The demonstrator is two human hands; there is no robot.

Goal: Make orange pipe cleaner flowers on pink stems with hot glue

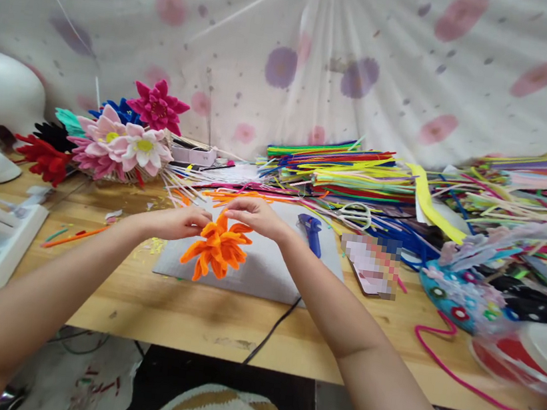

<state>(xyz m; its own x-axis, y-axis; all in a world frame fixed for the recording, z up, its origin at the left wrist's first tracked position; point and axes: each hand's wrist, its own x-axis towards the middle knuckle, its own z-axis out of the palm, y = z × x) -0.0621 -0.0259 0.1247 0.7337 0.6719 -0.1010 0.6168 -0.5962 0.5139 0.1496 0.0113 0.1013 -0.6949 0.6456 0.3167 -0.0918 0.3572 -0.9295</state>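
An orange pipe-cleaner flower (pixel 217 250) with several curled petals is held up over a grey mat (pixel 274 276). My left hand (pixel 183 221) is closed at the flower's left edge, fingertips pinched on it. From the upper right, my right hand (pixel 252 214) pinches one of its top petals. Parts of the fingertips are hidden among the petals. Behind the hands lie loose orange pipe cleaners (pixel 254 197). A blue glue gun (pixel 313 234) rests on the mat to the right of my right hand.
Finished flowers (pixel 130 142) stand at the back left, beside a white power strip (pixel 0 250). Bundled pipe cleaners (pixel 339 166) and scissors (pixel 355 214) lie behind the mat. A black cord (pixel 271 332) crosses the front table edge. A blurred-out flat object (pixel 369 265) lies right.
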